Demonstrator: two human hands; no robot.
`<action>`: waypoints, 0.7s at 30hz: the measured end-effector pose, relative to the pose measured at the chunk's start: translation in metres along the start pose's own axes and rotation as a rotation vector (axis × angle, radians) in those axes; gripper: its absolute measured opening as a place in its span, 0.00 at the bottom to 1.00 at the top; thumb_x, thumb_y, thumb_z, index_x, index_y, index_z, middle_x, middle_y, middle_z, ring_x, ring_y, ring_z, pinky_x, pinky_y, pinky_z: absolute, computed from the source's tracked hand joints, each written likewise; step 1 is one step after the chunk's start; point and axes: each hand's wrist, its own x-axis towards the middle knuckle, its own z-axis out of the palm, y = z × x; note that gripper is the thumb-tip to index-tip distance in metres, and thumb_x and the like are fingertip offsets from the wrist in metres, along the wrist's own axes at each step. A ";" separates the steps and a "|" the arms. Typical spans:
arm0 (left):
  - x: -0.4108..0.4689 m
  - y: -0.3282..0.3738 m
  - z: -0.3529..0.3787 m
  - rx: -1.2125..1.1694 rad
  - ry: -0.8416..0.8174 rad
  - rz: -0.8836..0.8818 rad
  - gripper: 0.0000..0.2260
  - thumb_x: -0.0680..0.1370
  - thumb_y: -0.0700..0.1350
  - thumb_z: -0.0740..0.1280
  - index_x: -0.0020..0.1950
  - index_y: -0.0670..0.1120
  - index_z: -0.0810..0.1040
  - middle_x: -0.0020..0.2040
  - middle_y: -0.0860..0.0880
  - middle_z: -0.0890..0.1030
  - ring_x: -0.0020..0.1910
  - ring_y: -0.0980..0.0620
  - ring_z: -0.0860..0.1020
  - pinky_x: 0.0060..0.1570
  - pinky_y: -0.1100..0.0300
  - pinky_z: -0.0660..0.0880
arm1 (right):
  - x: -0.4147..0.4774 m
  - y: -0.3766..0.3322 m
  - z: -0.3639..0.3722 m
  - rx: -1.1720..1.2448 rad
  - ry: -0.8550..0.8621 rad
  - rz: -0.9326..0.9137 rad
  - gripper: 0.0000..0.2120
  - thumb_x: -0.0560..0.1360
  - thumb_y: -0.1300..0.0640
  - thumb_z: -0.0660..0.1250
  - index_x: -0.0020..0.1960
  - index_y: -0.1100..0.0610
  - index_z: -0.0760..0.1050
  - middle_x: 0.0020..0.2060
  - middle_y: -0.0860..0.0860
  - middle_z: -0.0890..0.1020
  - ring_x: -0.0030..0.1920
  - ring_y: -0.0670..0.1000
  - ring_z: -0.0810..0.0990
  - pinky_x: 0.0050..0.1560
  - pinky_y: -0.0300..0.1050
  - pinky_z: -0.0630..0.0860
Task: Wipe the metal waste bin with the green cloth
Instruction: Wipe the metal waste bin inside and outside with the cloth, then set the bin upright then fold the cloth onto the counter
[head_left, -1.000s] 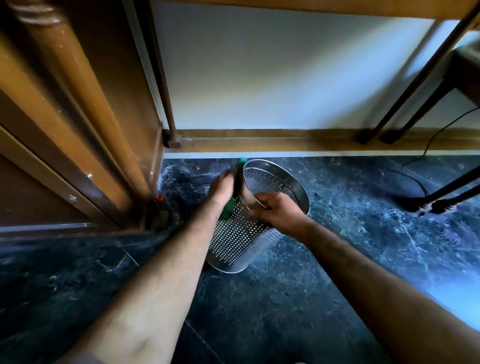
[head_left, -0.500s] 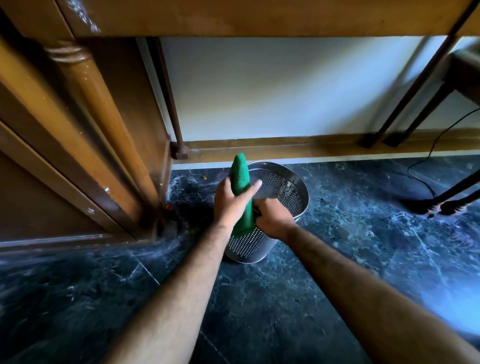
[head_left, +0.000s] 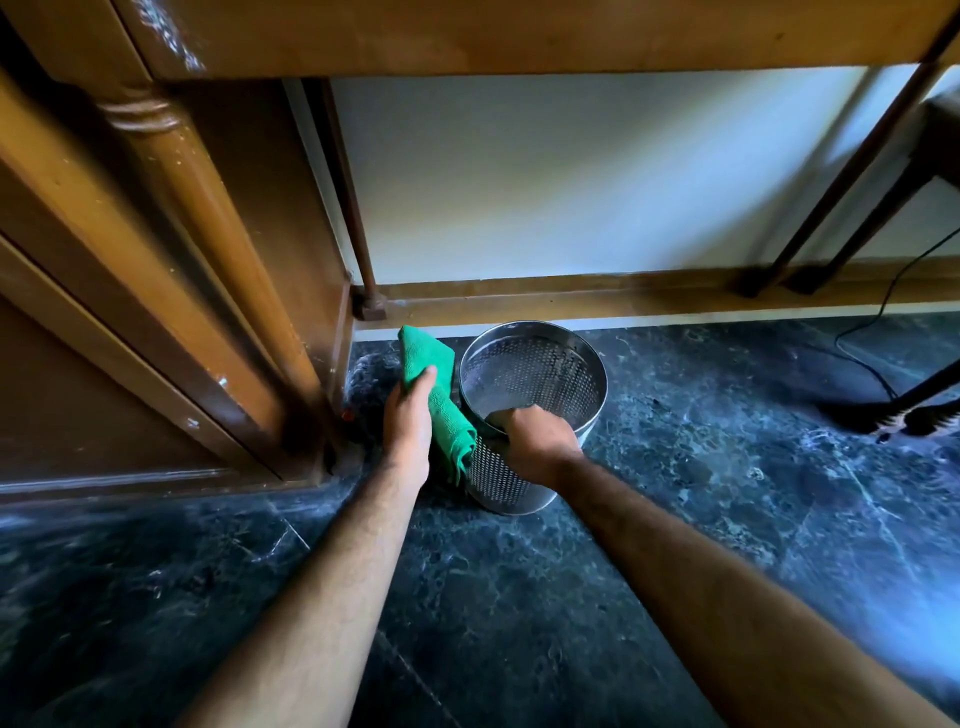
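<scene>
Floor (head_left: 701, 467) of dark marble carries your metal waste bin (head_left: 535, 374), a perforated steel cylinder standing near the skirting board (head_left: 571, 293), tilted slightly toward you. Your right hand (head_left: 540, 441) is closed over the bin's near rim, fingers hooked inside and the back of the hand outside. Your left hand (head_left: 410, 421) is closed around the green cloth (head_left: 434, 384), which is folded long; its upper end sticks up past your fingertips and its lower end hangs against the bin's left outer wall, touching the perforated side just below the rim.

On the left you are tight: the wooden cabinet (head_left: 156, 260) and its turned post stand just beside your left hand, and the cloth sits between that wood and the bin. Behind the bin only a narrow strip of floor separates it from the skirting board. To the right the floor is open well out to the dark furniture legs (head_left: 852, 171) and a black cable (head_left: 862, 358). Toward you, the floor is open between your forearms.
</scene>
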 end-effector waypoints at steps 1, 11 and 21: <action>0.001 0.000 -0.002 -0.023 -0.001 -0.010 0.13 0.74 0.53 0.71 0.57 0.50 0.81 0.52 0.50 0.84 0.47 0.53 0.82 0.45 0.58 0.77 | 0.000 -0.001 0.001 -0.015 0.002 -0.002 0.10 0.76 0.52 0.64 0.56 0.48 0.79 0.48 0.55 0.85 0.45 0.60 0.84 0.42 0.48 0.76; 0.001 0.020 0.005 -0.161 0.050 -0.061 0.21 0.72 0.56 0.72 0.62 0.49 0.80 0.58 0.47 0.84 0.57 0.45 0.82 0.63 0.43 0.76 | 0.006 0.000 -0.022 0.202 -0.106 -0.222 0.42 0.68 0.50 0.69 0.79 0.52 0.57 0.77 0.56 0.66 0.77 0.56 0.63 0.75 0.57 0.65; -0.072 0.103 0.040 -0.259 0.031 -0.368 0.20 0.72 0.62 0.69 0.52 0.46 0.82 0.49 0.42 0.85 0.47 0.42 0.83 0.53 0.49 0.79 | -0.043 -0.041 -0.123 0.551 0.026 -0.279 0.33 0.69 0.57 0.73 0.73 0.58 0.71 0.63 0.60 0.82 0.59 0.54 0.82 0.62 0.37 0.74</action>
